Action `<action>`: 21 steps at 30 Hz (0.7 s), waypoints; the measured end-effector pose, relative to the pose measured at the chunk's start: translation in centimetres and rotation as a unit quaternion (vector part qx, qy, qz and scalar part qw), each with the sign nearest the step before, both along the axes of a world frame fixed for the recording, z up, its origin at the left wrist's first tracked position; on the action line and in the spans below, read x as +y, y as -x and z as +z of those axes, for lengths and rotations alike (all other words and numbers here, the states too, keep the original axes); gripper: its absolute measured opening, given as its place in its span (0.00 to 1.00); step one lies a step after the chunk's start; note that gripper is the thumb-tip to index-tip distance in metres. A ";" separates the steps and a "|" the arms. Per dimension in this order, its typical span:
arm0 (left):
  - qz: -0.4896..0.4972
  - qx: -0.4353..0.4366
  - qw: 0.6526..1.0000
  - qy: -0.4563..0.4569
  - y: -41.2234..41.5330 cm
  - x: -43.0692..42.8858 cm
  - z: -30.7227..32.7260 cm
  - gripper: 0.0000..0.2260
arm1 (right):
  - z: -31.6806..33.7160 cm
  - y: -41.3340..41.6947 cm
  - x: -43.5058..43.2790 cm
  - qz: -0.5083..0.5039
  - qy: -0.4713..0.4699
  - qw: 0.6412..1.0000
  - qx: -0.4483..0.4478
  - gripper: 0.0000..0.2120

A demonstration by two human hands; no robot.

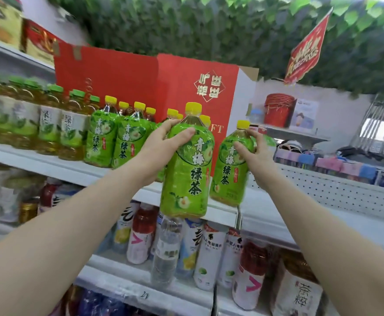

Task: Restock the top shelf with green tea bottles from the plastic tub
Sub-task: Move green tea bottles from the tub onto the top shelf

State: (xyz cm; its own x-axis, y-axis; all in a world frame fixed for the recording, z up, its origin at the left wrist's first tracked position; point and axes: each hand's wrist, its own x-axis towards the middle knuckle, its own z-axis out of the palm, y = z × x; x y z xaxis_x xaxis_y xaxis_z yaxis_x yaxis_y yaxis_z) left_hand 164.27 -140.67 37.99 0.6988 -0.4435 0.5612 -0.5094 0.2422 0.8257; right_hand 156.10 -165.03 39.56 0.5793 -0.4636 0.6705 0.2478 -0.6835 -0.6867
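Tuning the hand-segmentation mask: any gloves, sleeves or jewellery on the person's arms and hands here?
No. The left hand and right hand are ungloved, with no rings, watch or bands visible. The left forearm and right forearm are uncovered to the frame edge; no sleeve shows. No markings seen.

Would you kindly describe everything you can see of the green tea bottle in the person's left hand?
The green tea bottle is clear plastic with a yellow screw cap, amber tea showing at its shoulder, and a glossy green wrap bearing plum pictures and dark Chinese characters. It looks full, roughly upright, in front of the edge of the shelf. The left hand grips its upper part, thumb across the front. The right hand holds a second bottle beside it.
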 end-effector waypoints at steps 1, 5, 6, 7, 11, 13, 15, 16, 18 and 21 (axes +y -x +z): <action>0.006 -0.005 1.000 -0.005 -0.2 -0.1 -0.1 0.41 | -0.2 -0.3 -0.1 -0.002 -0.007 1.000 0.006 0.26; 0.001 -0.004 1.000 -0.005 -0.7 -0.3 -0.2 0.39 | 0.2 -0.2 -0.2 -0.027 0.035 0.998 0.051 0.33; 0.000 0.001 1.000 -0.005 -0.8 -0.3 -0.3 0.38 | 0.2 0.0 -0.1 -0.072 0.091 0.990 0.076 0.38; -0.003 0.001 1.000 -0.006 -0.8 -0.3 -0.3 0.37 | 0.1 0.0 0.3 -0.124 0.154 0.975 0.100 0.44; -0.019 0.003 1.000 -0.010 -0.5 -0.2 0.0 0.31 | -0.9 -0.3 1.2 -0.199 0.251 0.933 0.165 0.51; -0.024 0.005 1.000 -0.009 -0.5 -0.2 0.3 0.32 | -0.8 -1.0 0.7 -0.194 0.241 0.935 0.171 0.49; -0.021 0.006 1.000 -0.008 -0.6 -0.2 0.4 0.32 | -0.7 -1.9 -0.1 -0.190 0.231 0.939 0.170 0.48; -0.020 0.006 1.000 -0.008 -0.6 -0.1 0.4 0.31 | -0.7 -2.5 -0.6 -0.189 0.229 0.940 0.170 0.48; -0.016 0.003 1.000 -0.011 -0.9 -0.1 0.4 0.29 | -0.7 -3.7 -1.3 -0.190 0.225 0.938 0.181 0.48; -0.008 -0.003 1.000 -0.014 -1.3 -0.3 0.1 0.29 | -0.6 -5.1 -2.7 -0.197 0.215 0.936 0.196 0.48</action>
